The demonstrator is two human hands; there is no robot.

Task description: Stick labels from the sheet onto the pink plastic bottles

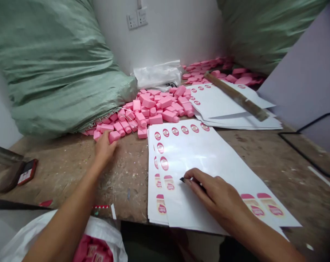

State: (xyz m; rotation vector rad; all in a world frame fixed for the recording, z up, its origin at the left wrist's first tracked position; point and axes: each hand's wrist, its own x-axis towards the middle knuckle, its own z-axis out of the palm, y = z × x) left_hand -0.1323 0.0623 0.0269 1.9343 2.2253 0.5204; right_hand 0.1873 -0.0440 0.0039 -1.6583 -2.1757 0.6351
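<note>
At the front left edge of a heap of small pink plastic bottles, my left hand closes its fingers on one pink bottle. My right hand rests over a white label sheet. Pinched between its thumb and fingers is a small tool with a dark pointed tip; most of it is hidden by the hand. The tip lies just right of a pink label. Oval and larger labels line the sheet's left side, top and lower right; its middle is bare white. More sheets lie beneath it.
Behind stand green woven sacks. A wooden bar lies across another sheet stack. A red phone-like device sits at left, a black cable at right. Below the table edge is a white bag holding pink items.
</note>
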